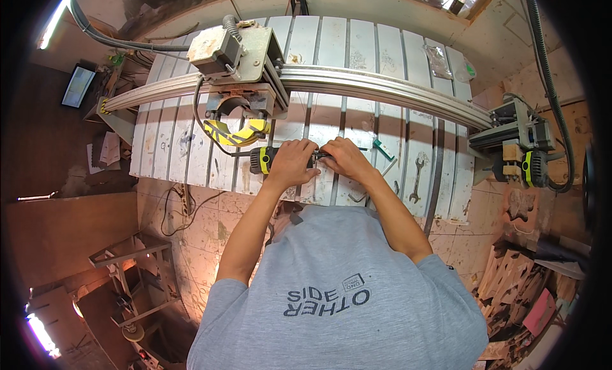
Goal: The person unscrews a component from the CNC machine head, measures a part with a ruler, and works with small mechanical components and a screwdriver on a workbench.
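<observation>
My left hand (295,161) grips a black-and-lime corded power tool (261,161) lying sideways on the slotted white machine bed (360,44). My right hand (341,156) is curled around a small dark part at the tool's right end; its exact shape is hidden by my fingers. Above the tool, a yellow-and-black striped bracket (236,133) hangs from the gantry carriage (261,54). To the right of my hands lie a green-handled tool (382,150), small hex keys (357,197) and an open-end wrench (417,178).
The aluminium gantry rail (382,86) spans the bed, with a motor assembly and second spindle (529,166) at its right end. A clear bag (438,60) sits at the back right. A screen (80,86) stands left, a metal frame (137,281) lower left, wood offcuts (510,281) lower right.
</observation>
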Action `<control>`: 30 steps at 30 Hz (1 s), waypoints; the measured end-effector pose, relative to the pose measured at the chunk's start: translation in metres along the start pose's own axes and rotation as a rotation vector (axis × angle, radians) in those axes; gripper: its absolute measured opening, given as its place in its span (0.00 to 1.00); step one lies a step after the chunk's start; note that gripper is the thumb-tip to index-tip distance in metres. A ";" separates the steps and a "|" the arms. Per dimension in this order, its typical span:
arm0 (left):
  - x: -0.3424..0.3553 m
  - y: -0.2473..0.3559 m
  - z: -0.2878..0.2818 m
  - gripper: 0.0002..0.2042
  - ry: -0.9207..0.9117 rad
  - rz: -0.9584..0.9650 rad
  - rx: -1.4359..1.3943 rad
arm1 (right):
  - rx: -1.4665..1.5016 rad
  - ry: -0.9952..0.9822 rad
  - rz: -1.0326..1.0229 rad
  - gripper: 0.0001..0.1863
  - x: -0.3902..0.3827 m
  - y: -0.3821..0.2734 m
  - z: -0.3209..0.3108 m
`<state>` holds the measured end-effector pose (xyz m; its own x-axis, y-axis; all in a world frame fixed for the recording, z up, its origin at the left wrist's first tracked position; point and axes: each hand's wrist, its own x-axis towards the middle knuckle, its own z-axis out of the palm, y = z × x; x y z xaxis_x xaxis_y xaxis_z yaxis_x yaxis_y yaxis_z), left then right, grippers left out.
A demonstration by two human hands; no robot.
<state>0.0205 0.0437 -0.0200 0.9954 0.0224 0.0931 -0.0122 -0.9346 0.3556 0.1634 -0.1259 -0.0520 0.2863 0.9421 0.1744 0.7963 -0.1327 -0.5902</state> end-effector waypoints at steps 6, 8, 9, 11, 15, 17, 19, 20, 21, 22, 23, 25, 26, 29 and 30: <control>0.001 -0.001 0.001 0.30 -0.023 -0.003 -0.005 | 0.068 0.018 0.039 0.17 -0.003 0.003 -0.001; 0.002 0.000 0.000 0.30 -0.027 -0.005 0.005 | 0.092 0.027 0.059 0.19 -0.007 0.009 -0.003; 0.002 0.001 0.000 0.30 -0.029 -0.011 0.009 | 0.104 0.032 0.069 0.20 -0.008 0.011 -0.003; 0.003 0.001 0.001 0.29 -0.033 -0.014 0.003 | 0.081 0.027 0.032 0.21 -0.008 0.011 -0.003; 0.004 0.000 0.002 0.29 -0.037 -0.018 -0.012 | 0.038 0.057 -0.028 0.19 -0.004 0.006 0.002; 0.004 0.002 -0.001 0.30 -0.053 -0.032 -0.010 | 0.031 0.075 -0.041 0.17 -0.002 0.006 0.004; 0.004 0.002 -0.002 0.30 -0.082 -0.051 -0.011 | 0.019 0.074 -0.056 0.14 -0.001 0.006 0.004; 0.003 0.002 -0.002 0.30 -0.083 -0.055 -0.011 | 0.012 0.064 -0.063 0.13 -0.001 0.006 0.003; 0.002 0.001 -0.001 0.30 -0.085 -0.059 -0.011 | 0.004 0.054 -0.070 0.13 0.000 0.007 0.003; 0.003 0.001 -0.001 0.30 -0.084 -0.058 -0.011 | 0.005 0.040 -0.070 0.12 0.000 0.009 0.004; 0.004 0.001 -0.001 0.30 -0.090 -0.059 -0.009 | 0.007 0.027 -0.069 0.12 0.001 0.010 0.005; 0.004 0.001 -0.001 0.30 -0.101 -0.064 -0.005 | 0.011 -0.002 -0.066 0.12 0.001 0.012 0.005; 0.003 0.001 -0.001 0.30 -0.094 -0.061 -0.009 | 0.013 -0.017 -0.064 0.12 0.001 0.012 0.004; 0.003 0.001 0.001 0.30 -0.077 -0.056 -0.012 | 0.034 0.032 -0.055 0.11 -0.001 0.006 0.001; 0.003 0.001 0.001 0.30 -0.073 -0.058 -0.006 | 0.044 0.064 -0.051 0.11 -0.001 0.003 -0.001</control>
<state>0.0231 0.0425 -0.0205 0.9987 0.0508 0.0043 0.0457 -0.9304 0.3636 0.1660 -0.1277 -0.0535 0.2806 0.9256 0.2542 0.7870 -0.0702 -0.6130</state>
